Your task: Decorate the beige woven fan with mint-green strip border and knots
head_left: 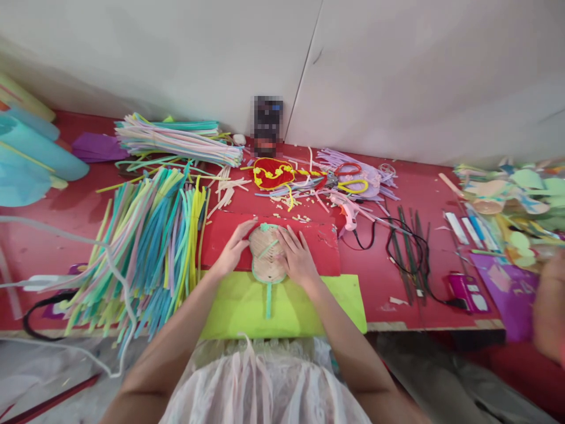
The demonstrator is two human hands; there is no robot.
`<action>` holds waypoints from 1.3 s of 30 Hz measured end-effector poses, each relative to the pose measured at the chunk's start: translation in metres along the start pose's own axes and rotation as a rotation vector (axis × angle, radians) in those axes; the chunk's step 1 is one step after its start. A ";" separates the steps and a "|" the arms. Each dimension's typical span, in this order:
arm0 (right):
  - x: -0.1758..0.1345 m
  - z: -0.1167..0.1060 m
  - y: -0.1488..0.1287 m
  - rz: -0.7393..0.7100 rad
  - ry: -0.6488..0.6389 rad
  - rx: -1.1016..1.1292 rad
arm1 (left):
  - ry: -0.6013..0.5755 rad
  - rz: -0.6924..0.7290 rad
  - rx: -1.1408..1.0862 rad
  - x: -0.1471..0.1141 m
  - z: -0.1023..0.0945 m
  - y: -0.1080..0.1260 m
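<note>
A small hand fan [267, 268] made of beige chenille strips, with mint-green trim, lies in front of me. Its mint-green handle [269, 301] points toward me over a lime-green sheet [238, 309]. A short green strip [267, 249] rests diagonally across the fan's face. My left hand [238, 244] is at the fan's upper left edge, fingers stretched out and apart; whether the fingertips touch it I cannot tell. My right hand [296, 256] lies flat over the fan's right side, fingers spread. Under the fan's upper part is a red board [320, 247].
Bundles of coloured chenille strips [145, 235] lie at left. Behind are a red and yellow fan [273, 174], scissors [351, 178] and a pink glue gun [349, 213]. A black cable [427, 259] runs right. Another person's arm [549, 306] shows at the right edge.
</note>
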State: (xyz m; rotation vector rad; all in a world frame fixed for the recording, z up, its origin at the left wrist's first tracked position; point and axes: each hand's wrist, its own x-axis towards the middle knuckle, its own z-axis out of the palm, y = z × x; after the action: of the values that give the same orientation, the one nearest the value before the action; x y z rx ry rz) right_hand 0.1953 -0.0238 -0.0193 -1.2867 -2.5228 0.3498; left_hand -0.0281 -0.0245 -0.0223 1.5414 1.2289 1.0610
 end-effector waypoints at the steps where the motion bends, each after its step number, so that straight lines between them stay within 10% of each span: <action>1: 0.000 0.001 0.001 -0.001 0.000 -0.002 | 0.072 0.001 -0.095 0.001 -0.001 -0.003; 14: 0.000 0.001 0.001 0.007 -0.041 -0.068 | 0.197 -0.029 -0.578 0.005 -0.001 -0.013; 39: -0.002 -0.003 0.008 0.060 0.154 0.230 | 0.160 -0.043 -0.413 0.002 0.004 -0.009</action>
State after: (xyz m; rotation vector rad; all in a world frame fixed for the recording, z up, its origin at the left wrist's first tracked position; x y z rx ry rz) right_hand 0.2035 -0.0211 -0.0192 -1.2501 -2.2460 0.5163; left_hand -0.0262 -0.0222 -0.0324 1.1269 1.0590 1.3346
